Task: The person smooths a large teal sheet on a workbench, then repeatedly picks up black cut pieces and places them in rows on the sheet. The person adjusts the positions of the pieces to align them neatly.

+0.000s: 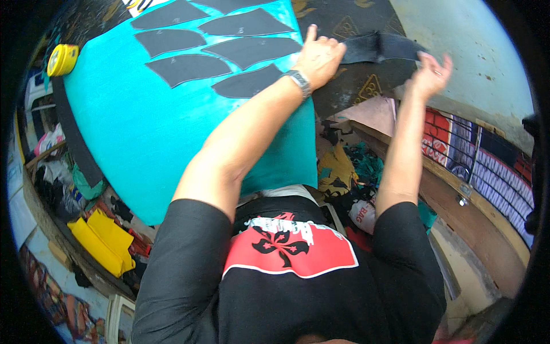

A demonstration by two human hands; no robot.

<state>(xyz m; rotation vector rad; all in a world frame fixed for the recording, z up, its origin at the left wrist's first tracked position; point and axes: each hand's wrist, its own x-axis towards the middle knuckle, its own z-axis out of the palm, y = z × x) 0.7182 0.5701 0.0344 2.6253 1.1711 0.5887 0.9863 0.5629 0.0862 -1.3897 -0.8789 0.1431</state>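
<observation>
Several flat dark-grey cut pieces (247, 24) with curved edges and pointed ends lie on a turquoise sheet (143, 132). My left hand (321, 62) is over the sheet's right edge, fingers curled at the near end of a dark strip-like cut piece (398, 47). One finger sticks up and away. My right hand (431, 77), slightly blurred, pinches the far right end of that strip, its other fingers spread. Between the two hands the strip stretches across, with a seam or overlap near its middle. My left fingertips are partly hidden.
A yellow round tape or tin (63, 60) sits at the sheet's far left corner. Dark patterned board (366, 86) lies under the strip. Below, scraps (338, 169) are heaped on the right and folded yellow material (103, 243) on the left. A barred opening (464, 143) is at right.
</observation>
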